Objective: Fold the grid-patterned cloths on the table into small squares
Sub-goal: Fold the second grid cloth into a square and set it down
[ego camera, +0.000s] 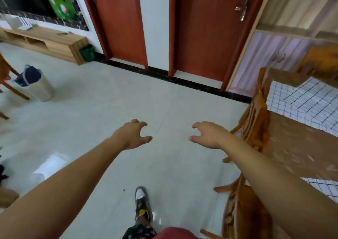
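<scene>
Nothing was folded yet: the grid-patterned cloths lay spread on the counter, while the left hand and right hand hovered loosely curled, holding nothing.

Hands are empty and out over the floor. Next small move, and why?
Probably turn right and reach toward the grid cloth on the table. The left hand and right hand hang loosely curled over the floor, holding nothing, while the cloth lies far right, beyond the chair.
</scene>
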{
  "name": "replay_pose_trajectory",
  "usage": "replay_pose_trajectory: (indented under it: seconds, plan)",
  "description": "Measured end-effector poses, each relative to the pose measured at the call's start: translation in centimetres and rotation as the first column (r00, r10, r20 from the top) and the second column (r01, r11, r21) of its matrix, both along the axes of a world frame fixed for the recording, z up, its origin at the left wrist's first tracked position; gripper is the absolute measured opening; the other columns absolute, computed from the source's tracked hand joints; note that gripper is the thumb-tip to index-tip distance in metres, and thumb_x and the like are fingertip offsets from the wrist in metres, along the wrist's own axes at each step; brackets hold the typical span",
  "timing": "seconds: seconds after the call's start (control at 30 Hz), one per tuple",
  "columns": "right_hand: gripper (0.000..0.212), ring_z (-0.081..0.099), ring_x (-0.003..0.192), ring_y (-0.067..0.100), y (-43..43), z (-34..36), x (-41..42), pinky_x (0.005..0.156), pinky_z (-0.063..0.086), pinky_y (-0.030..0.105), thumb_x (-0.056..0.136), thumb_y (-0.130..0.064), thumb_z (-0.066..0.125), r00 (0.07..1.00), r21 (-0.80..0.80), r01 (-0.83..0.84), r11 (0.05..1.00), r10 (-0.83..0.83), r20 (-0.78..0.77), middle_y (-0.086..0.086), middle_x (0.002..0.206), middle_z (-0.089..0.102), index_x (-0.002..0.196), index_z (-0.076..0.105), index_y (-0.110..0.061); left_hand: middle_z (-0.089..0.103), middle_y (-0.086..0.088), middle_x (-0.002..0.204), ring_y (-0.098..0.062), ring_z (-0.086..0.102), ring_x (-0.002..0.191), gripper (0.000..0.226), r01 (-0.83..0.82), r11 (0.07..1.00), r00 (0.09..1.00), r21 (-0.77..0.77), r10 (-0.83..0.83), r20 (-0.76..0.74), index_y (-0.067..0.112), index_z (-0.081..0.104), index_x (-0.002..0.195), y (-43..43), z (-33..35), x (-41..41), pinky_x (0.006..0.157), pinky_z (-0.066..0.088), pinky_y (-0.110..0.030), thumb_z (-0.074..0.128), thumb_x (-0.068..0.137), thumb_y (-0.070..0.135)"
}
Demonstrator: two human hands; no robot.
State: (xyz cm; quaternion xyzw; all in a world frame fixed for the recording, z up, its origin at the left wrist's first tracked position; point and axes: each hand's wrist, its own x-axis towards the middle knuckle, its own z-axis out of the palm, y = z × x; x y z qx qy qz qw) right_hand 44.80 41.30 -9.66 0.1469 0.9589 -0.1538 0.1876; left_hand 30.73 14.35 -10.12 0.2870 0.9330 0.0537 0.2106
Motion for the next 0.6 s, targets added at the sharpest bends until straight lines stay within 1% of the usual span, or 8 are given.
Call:
replay_pose_trajectory:
  seconds: [0.1, 0.2, 0.4, 0.5, 0.53, 0.6]
  plan:
    - [0.07, 0.05, 0.134, 0.027, 2.9, -0.5, -2.7, 0.106, 0.046, 0.044, 0.094, -0.063, 0.052, 0.995, -0.001, 0.1, 0.995, -0.1, 0.017, 0.006, 0.151, 0.048, 0.151, 0.042, -0.025, 0.037, -0.003, 0.157, -0.026, 0.046, 0.138, 0.076, 0.087, 0.996, 0.996, -0.003, -0.087, 0.01, 0.025, 0.037, 0.154, 4.3, -0.7, -5.7, 0.11, 0.044, -0.048, 0.057, 0.091, 0.063]
    - [0.07, 0.047, 0.138, 0.027, 5.3, -1.0, -5.9, 0.109, 0.043, 0.042, 0.095, -0.063, 0.051, 0.98, 0.014, 0.198, 0.98, -0.198, 0.021, 0.006, 0.155, 0.045, 0.153, 0.04, -0.024, 0.037, -0.005, 0.158, -0.028, 0.047, 0.138, 0.076, 0.192, 0.981, 0.981, 0.009, -0.192, 0.01, 0.024, 0.037, 0.155, 8.7, -1.7, -11.6, 0.11, 0.044, -0.047, 0.058, 0.092, 0.061]
    - [0.064, 0.055, 0.129, 0.026, 7.9, -0.7, -10.8, 0.104, 0.047, 0.038, 0.097, -0.059, 0.051, 0.924, 0.037, 0.38, 0.924, -0.381, 0.018, 0.006, 0.149, 0.052, 0.151, 0.043, -0.026, 0.038, -0.005, 0.158, -0.028, 0.046, 0.138, 0.075, 0.397, 0.917, 0.917, 0.035, -0.398, 0.028, 0.024, 0.037, 0.155, 16.5, -1.9, -20.2, 0.11, 0.044, -0.048, 0.059, 0.092, 0.06]
    - [0.061, 0.06, 0.122, 0.022, 8.7, -0.2, -10.9, 0.095, 0.053, 0.033, 0.098, -0.057, 0.053, 0.866, 0.011, 0.5, 0.866, -0.5, 0.001, 0.002, 0.147, 0.054, 0.15, 0.044, -0.028, 0.039, -0.006, 0.157, -0.028, 0.046, 0.138, 0.074, 0.5, 0.866, 0.865, 0.035, -0.501, 0.028, 0.025, 0.037, 0.155, 20.5, -1.8, -22.3, 0.111, 0.044, -0.047, 0.058, 0.092, 0.06]
    - [0.059, 0.062, 0.117, 0.019, 9.0, 0.0, -10.4, 0.091, 0.053, 0.029, 0.098, -0.055, 0.054, 0.84, -0.005, 0.543, 0.84, -0.543, -0.005, 0.001, 0.144, 0.055, 0.149, 0.045, -0.027, 0.039, -0.006, 0.157, -0.028, 0.046, 0.138, 0.074, 0.532, 0.846, 0.845, 0.04, -0.534, 0.032, 0.025, 0.037, 0.155, 21.9, -1.8, -22.6, 0.111, 0.044, -0.047, 0.058, 0.093, 0.059]
    - [0.052, 0.059, 0.103, 0.011, 10.4, 0.3, -8.9, 0.084, 0.048, 0.024, 0.098, -0.053, 0.055, 0.788, 0.008, 0.615, 0.788, -0.615, -0.036, -0.002, 0.132, 0.061, 0.143, 0.051, -0.026, 0.04, -0.005, 0.157, -0.027, 0.046, 0.138, 0.074, 0.606, 0.794, 0.794, 0.057, -0.608, 0.03, 0.025, 0.037, 0.155, 25.1, -1.8, -22.3, 0.111, 0.044, -0.046, 0.058, 0.093, 0.059]
